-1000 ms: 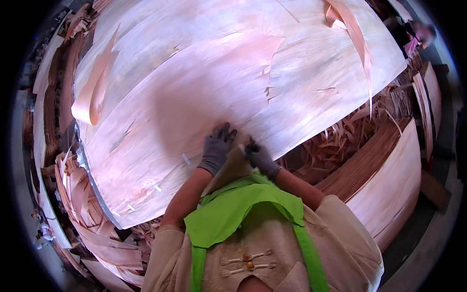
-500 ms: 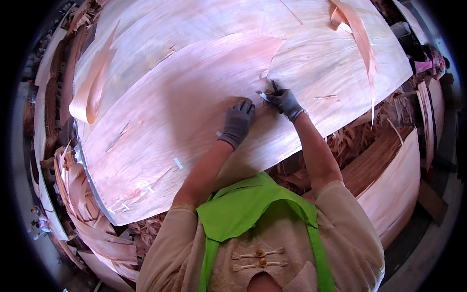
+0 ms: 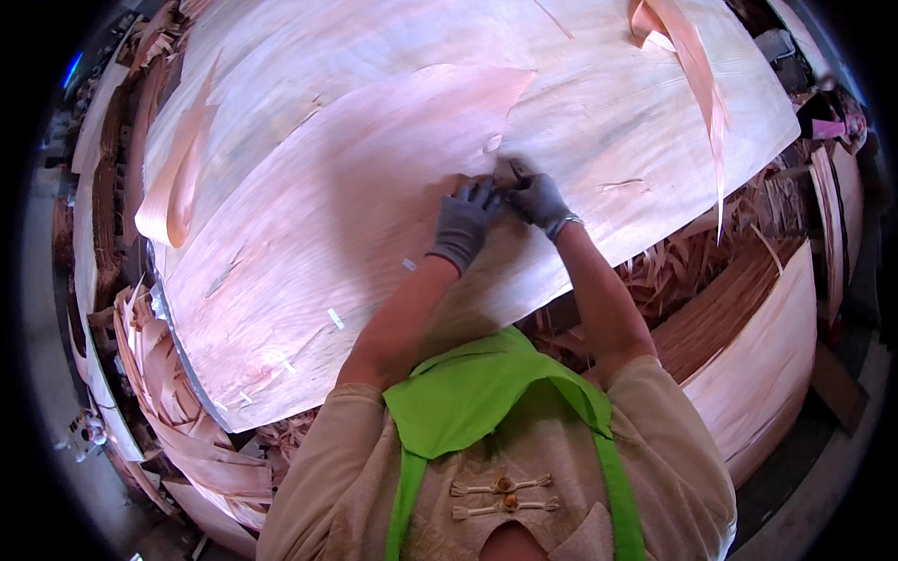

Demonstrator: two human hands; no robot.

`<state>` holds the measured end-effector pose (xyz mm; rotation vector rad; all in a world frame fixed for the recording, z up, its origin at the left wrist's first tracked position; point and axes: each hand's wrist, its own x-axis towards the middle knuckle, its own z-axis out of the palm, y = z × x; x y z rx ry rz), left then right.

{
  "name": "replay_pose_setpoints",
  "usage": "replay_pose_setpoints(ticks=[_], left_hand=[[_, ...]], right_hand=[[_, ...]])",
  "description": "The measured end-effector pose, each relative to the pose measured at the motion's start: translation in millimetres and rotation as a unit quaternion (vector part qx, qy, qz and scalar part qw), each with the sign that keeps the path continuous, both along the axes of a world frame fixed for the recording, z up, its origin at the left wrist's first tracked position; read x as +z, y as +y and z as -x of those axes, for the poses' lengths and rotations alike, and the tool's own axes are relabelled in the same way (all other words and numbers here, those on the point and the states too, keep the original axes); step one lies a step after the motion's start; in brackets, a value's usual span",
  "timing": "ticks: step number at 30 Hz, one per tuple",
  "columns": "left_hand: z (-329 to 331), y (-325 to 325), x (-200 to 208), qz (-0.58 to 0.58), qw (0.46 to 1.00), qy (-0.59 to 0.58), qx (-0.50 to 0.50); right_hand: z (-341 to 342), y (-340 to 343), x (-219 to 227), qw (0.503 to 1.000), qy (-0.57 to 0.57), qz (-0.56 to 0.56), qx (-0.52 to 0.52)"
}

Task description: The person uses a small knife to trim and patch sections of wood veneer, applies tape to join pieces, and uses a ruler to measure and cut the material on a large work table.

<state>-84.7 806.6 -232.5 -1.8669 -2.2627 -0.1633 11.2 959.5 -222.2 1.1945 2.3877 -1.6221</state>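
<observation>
A pinkish wood veneer sheet (image 3: 309,178) with a curved edge lies over a larger, paler veneer sheet (image 3: 617,122). My left hand (image 3: 465,222), in a grey glove, rests on the veneer with its fingers stretched forward, fingertips beside my right hand. My right hand (image 3: 539,199), gloved too, is closed round a slim dark tool (image 3: 514,168), mostly hidden by the fingers; its exact kind does not show. Both hands meet near the pink sheet's right edge. Short white tape strips, one (image 3: 336,319) among several, run in a line toward the lower left.
A loose curled veneer strip (image 3: 173,192) lies at the left, another (image 3: 697,79) at the upper right. Veneer scraps (image 3: 669,271) sit below the sheet's near edge. A stack of veneer (image 3: 748,346) stands at the right, torn pieces (image 3: 173,393) at the lower left.
My left hand has slid slightly right and my right hand slightly left, so they now meet. The white tape strip by my right fingers no longer shows. The view has shifted a little.
</observation>
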Motion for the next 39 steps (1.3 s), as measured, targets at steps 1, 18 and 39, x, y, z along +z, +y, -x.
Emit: replay_pose_setpoints(ticks=[1, 18, 39], left_hand=[[0, -2, -2, 0.027, 0.999, 0.02, 0.005], [16, -41, 10, -0.129, 0.96, -0.239, 0.068], [31, -115, 63, -0.181, 0.907, -0.347, 0.156]], right_hand=[[3, -7, 0, 0.996, -0.021, -0.085, 0.016], [-51, -59, -4, 0.962, 0.173, 0.172, -0.119], [-22, -5, 6, 0.973, 0.097, -0.2, 0.066]])
